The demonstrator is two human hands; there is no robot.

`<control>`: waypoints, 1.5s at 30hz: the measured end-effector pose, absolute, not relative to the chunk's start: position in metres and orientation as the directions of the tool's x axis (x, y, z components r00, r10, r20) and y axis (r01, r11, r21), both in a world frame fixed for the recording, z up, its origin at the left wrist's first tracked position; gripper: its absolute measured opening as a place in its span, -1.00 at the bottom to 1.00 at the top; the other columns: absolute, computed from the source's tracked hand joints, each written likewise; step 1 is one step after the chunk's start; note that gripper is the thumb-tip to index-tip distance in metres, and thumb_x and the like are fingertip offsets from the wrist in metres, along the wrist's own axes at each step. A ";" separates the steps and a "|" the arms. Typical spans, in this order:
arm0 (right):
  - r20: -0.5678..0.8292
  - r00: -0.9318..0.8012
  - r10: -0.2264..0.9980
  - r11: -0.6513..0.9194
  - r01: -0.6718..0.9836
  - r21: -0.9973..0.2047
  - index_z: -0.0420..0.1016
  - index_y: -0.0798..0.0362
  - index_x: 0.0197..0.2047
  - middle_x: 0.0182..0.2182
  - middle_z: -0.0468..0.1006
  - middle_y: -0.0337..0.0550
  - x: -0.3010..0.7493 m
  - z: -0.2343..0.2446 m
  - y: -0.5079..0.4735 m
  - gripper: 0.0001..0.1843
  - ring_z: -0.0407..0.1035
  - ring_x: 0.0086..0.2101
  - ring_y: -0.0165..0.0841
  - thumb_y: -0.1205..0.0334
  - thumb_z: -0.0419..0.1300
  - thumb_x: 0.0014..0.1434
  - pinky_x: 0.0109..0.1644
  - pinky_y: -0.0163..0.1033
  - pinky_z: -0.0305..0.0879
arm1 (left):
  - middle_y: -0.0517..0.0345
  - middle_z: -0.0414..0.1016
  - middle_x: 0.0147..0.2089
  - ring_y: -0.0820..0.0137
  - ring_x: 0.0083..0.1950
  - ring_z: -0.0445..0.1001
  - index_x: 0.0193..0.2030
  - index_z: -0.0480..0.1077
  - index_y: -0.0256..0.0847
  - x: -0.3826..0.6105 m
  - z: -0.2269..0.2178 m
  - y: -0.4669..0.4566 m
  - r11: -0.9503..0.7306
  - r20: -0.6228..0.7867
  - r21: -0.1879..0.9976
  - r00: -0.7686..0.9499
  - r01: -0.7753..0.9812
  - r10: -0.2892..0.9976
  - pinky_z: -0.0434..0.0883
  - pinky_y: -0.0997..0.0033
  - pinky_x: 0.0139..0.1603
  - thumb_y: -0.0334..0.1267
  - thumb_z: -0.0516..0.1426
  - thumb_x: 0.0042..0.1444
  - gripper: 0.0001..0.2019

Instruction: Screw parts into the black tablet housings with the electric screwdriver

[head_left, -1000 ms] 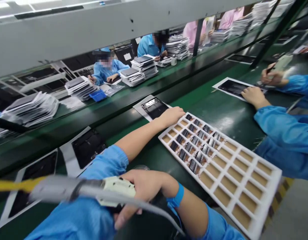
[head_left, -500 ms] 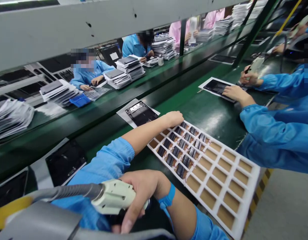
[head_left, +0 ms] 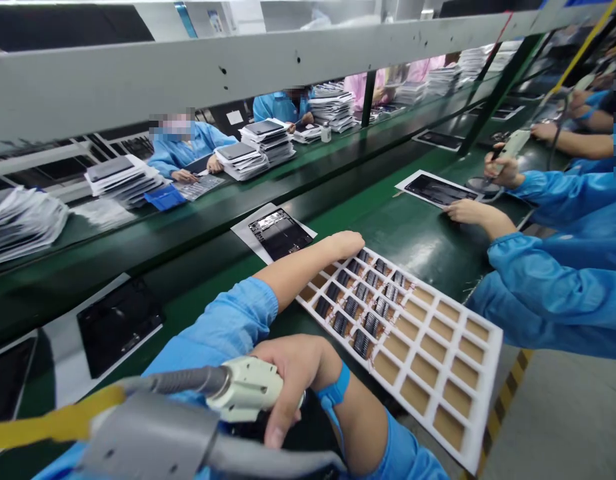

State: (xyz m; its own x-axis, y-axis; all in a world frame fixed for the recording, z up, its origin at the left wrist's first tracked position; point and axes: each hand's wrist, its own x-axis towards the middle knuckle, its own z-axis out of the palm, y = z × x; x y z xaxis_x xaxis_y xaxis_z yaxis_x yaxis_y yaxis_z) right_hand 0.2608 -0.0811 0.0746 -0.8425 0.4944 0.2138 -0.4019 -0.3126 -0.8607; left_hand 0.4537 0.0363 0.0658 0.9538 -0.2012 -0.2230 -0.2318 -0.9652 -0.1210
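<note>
My left hand (head_left: 345,245) rests loosely on the far corner of a white foam tray (head_left: 489,400), its fingers curled out of sight. The tray's square pockets have brown bottoms. Small black ribbed components (head_left: 361,293) fill the pockets near that hand, and the nearer pockets show no components. My right hand (head_left: 288,380) grips a cream tool handle (head_left: 245,390) on a grey hose, just off the tray's near edge. A blue wrist strap (head_left: 334,390) circles that wrist. Beyond my left hand, a black electronic panel (head_left: 281,235) lies on white paper.
A co-worker's blue-sleeved hand (head_left: 465,212) lies at a black panel (head_left: 438,190) to my right. Further black panels (head_left: 119,327) lie on the green belt (head_left: 398,230) at left. A grey beam (head_left: 138,87) crosses ahead, with stacks (head_left: 271,143) and workers beyond.
My view has swung, shifting the tray and belt left in the picture. My hands stay at the tray, and the tool stays in my right hand.
</note>
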 end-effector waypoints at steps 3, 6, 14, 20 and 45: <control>0.211 -0.841 0.498 -0.284 -0.388 -0.877 0.63 0.20 -0.25 -0.49 0.68 -0.30 0.261 0.071 -0.079 -0.33 0.55 -0.53 -0.36 0.52 0.88 -0.35 -0.40 -0.31 0.58 | -0.28 0.78 0.17 0.07 0.20 0.76 0.00 0.83 -0.30 0.449 0.069 0.035 -0.976 -0.196 -0.117 0.968 -0.184 -0.159 0.64 0.27 0.15 -0.59 0.21 0.42 -0.68; 0.216 -0.817 0.535 -0.267 -0.406 -0.874 0.64 0.16 -0.17 -0.43 0.70 -0.36 0.259 0.073 -0.078 -0.32 0.54 -0.52 -0.41 0.52 0.87 -0.28 -0.38 -0.33 0.56 | -0.35 0.72 0.23 0.03 0.21 0.74 0.08 0.82 -0.32 0.443 0.069 0.040 -0.985 -0.172 -0.117 0.979 -0.125 -0.104 0.66 0.20 0.17 -0.55 0.19 0.44 -0.67; 0.211 -0.808 0.550 -0.319 -0.437 -0.841 0.72 0.25 -0.10 -0.23 0.82 -0.27 0.254 0.076 -0.079 -0.26 0.59 -0.44 -0.42 0.59 0.85 -0.36 -0.41 -0.34 0.53 | -0.25 0.71 0.20 0.05 0.21 0.75 0.16 0.75 -0.29 0.447 0.057 0.058 -0.995 -0.166 -0.037 0.982 -0.095 -0.088 0.62 0.23 0.22 -0.52 0.29 0.35 -0.68; 0.101 -0.823 0.559 -0.321 -0.327 -0.889 0.65 0.18 -0.09 -0.35 0.72 -0.37 0.255 0.069 -0.075 -0.17 0.49 -0.47 -0.49 0.49 0.91 -0.40 -0.30 -0.35 0.58 | -0.15 0.78 0.19 0.01 0.20 0.76 0.17 0.75 -0.22 0.448 0.059 0.076 -0.988 -0.175 0.024 0.972 -0.153 -0.154 0.63 0.21 0.19 -0.50 0.45 0.11 -0.54; -0.058 -0.632 0.773 -0.380 -0.387 -0.840 0.59 0.10 0.33 -0.28 0.79 -0.19 0.254 0.089 -0.123 -0.07 0.40 -0.56 -0.53 0.07 0.81 -0.01 -0.50 -0.44 0.32 | 0.06 0.72 -0.04 0.19 0.00 0.76 0.07 0.68 -0.16 -0.065 0.031 0.084 0.067 -0.107 0.971 0.166 0.230 0.980 0.73 0.09 0.21 -0.07 0.58 -0.09 -0.45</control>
